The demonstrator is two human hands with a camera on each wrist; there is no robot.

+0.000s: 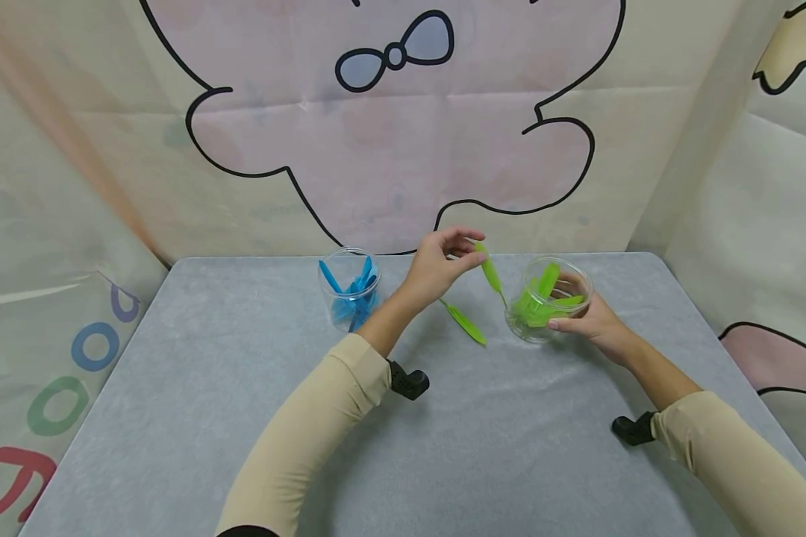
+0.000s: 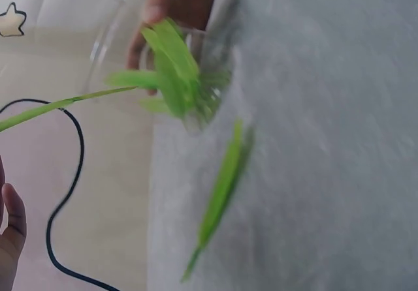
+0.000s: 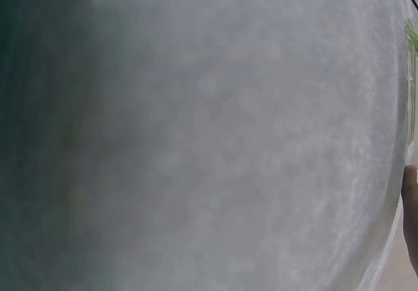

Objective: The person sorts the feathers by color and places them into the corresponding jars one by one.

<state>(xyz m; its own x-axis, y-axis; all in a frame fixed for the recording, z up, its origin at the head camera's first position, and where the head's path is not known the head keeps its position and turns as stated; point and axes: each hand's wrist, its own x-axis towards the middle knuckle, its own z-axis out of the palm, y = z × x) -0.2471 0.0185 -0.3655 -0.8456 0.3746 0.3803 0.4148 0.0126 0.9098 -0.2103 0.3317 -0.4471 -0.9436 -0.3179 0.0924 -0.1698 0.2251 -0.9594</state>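
My left hand pinches the top of a lime-green leaf-shaped strip between thumb and fingers. The strip's thin end hangs down beside a clear cup. My right hand grips that cup from the right side, its thumb across the near wall. Several similar green strips stand and lean inside the cup. Another loose green strip lies on the table below the left hand; the left wrist view also shows it. The right wrist view has mostly grey cloth, with a fingertip at its edge.
A second clear cup, holding several blue strips, stands left of my left forearm. Grey cloth covers the table. Behind it hangs a printed curtain, close to the table's far edge.
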